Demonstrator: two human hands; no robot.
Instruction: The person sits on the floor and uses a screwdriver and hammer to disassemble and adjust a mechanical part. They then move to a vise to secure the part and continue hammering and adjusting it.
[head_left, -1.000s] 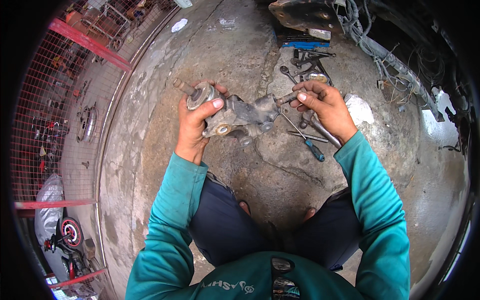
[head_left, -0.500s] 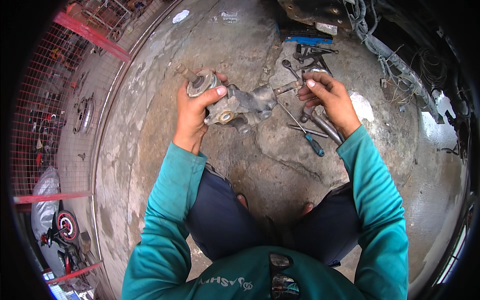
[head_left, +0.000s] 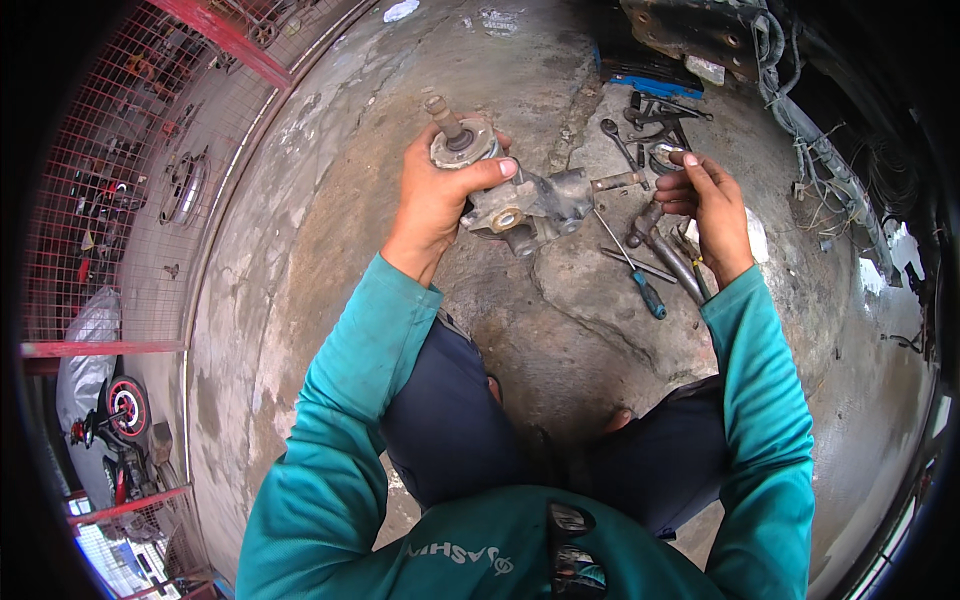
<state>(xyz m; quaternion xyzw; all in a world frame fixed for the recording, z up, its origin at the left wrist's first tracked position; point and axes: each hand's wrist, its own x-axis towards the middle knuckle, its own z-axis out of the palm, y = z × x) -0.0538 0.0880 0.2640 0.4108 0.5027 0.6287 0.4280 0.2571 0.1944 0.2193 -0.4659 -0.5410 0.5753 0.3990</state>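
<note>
My left hand (head_left: 432, 200) is wrapped round the left end of a grey cast-metal housing (head_left: 538, 205), a worn mechanical part held above the floor. A stub shaft (head_left: 444, 116) sticks up from its round end, and a thinner threaded shaft (head_left: 617, 182) points right. Just past the tip of that shaft is my right hand (head_left: 708, 200), its fingers drawn together with the thumb laid over them. What they pinch, if anything, does not show. Below the housing, a screwdriver (head_left: 650, 297) with a blue-black handle lies on the concrete. Beside it is a hammer (head_left: 668, 250).
A ratchet (head_left: 616, 140) and several dark tools (head_left: 665, 125) lie beyond my right hand, near a blue case (head_left: 655, 88). Wires hang off a vehicle frame (head_left: 800, 90) at the upper right. A red mesh fence (head_left: 100, 348) runs along the left.
My right hand has come off the threaded shaft's end and sits slightly right of it. The view has shifted, so the housing and both hands appear further right.
</note>
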